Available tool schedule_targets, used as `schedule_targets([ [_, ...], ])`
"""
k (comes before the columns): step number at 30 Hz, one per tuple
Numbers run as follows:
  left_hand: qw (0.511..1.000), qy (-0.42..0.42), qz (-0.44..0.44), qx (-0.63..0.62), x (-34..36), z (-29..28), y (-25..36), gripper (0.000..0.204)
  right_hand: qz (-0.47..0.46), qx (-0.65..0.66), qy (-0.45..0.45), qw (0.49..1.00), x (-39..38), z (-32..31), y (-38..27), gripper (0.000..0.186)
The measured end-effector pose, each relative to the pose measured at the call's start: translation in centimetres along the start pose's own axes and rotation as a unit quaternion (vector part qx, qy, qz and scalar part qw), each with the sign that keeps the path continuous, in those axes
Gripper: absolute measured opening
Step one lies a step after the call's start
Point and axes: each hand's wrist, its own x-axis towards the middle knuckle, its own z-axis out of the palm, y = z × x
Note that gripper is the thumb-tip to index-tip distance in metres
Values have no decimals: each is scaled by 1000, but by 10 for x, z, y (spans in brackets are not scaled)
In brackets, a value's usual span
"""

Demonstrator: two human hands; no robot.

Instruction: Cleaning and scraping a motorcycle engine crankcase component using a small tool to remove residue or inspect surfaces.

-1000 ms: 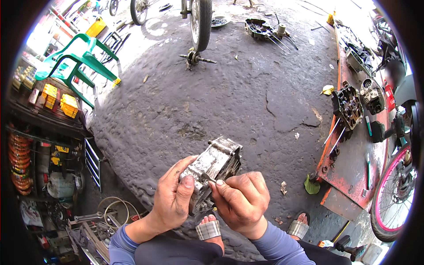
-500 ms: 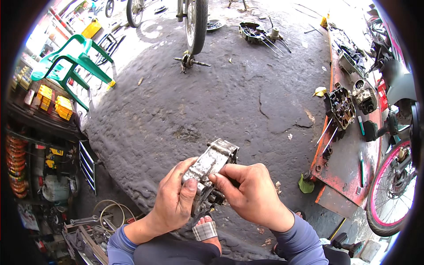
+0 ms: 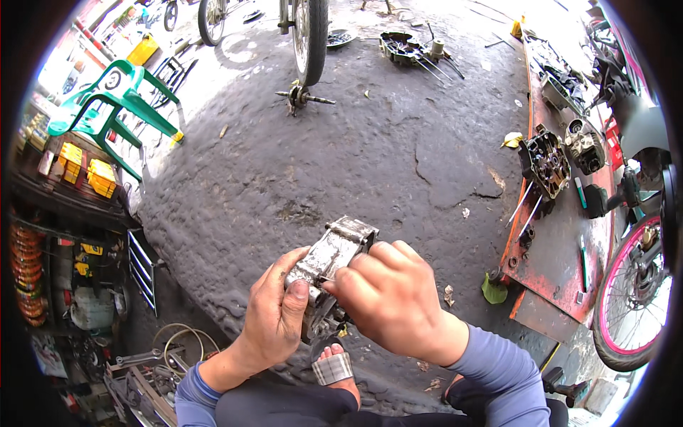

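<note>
A boxy, silver cast-metal engine part (image 3: 331, 250), scuffed and stained dark, is held tilted above my knees. My left hand (image 3: 265, 320) is wrapped round its left side, with the thumb pressed on the near end. Across from it, my right hand (image 3: 398, 302) is closed, its fingers curled against the part's right side. The pinched fingertips meet at the part's near edge; whatever they hold there is hidden or too small to name. The underside of the part is mostly hidden by my hands.
A red metal bench (image 3: 551, 263) at right bears an opened engine case (image 3: 546, 162). On the ground beyond lie a crankshaft (image 3: 302, 97) by a wheel and another engine case (image 3: 400, 48). A green chair (image 3: 114, 99) stands far left; tools (image 3: 139, 359) lie near left.
My right hand has rolled over, bringing its knuckles up and its fingertips slightly left along the part. The part and my left hand have shifted a little left and away from me.
</note>
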Motion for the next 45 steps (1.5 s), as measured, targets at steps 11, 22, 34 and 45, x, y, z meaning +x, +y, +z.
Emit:
schedule_targets([
  [11, 993, 4, -75, -85, -2, 0, -8, 56, -39, 57, 149, 986, -15, 16, 17, 22],
  [22, 998, -12, -22, -52, 7, -4, -6, 48, 23, 142, -15, 989, -6, -9, 37, 17],
  [34, 997, -50, 56, -2, 7, -5, -6, 45, 15, -7, -86, 996, 1, -29, 28, 15],
  [45, 997, -50, 62, 9, 10, -4, -4, 43, -20, -40, -66, 997, 0, -29, 40, 15],
])
